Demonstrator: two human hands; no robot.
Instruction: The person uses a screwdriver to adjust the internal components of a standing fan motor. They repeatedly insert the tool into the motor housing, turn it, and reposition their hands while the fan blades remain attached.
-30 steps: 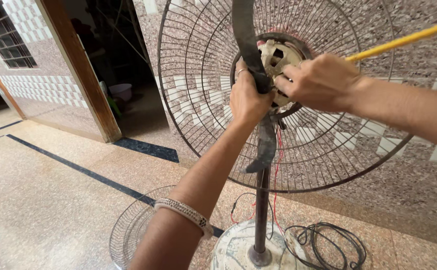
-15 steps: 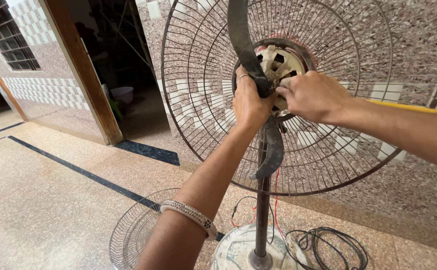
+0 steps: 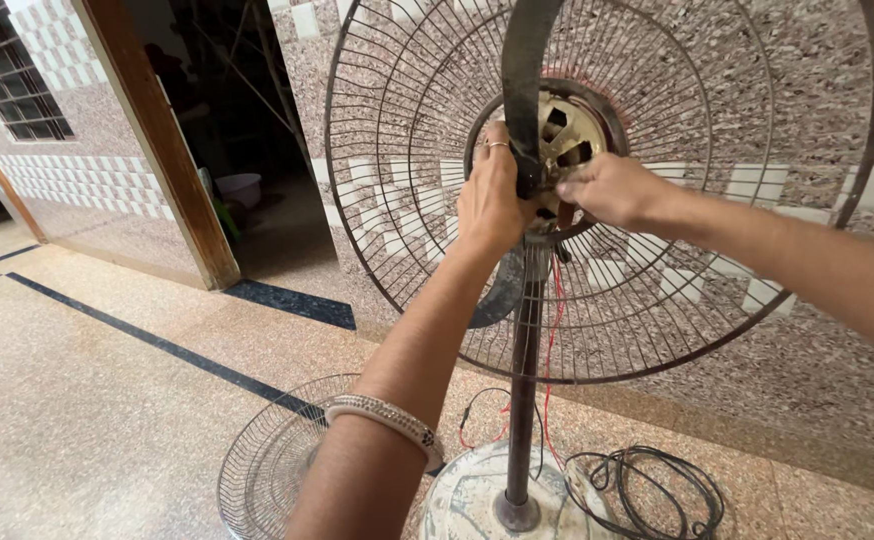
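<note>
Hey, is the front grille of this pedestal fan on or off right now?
Off. A separate wire grille lies on the floor by the round base, and both hands, left and right, reach the bare hub directly.

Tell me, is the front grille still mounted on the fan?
No, the front grille lies on the floor beside the fan base, leaving the fan hub exposed.

speckled floor (image 3: pixel 107 420): round fan base (image 3: pixel 477 500), loose wire grille (image 3: pixel 272 465), coiled black cable (image 3: pixel 647 490).

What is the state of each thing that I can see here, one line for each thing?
Left hand: gripping the fan blade.
Right hand: fingers at the motor hub.
Rear guard: mounted upright.
Front guard: off, on the floor.
Cable: coiled loose.
</note>
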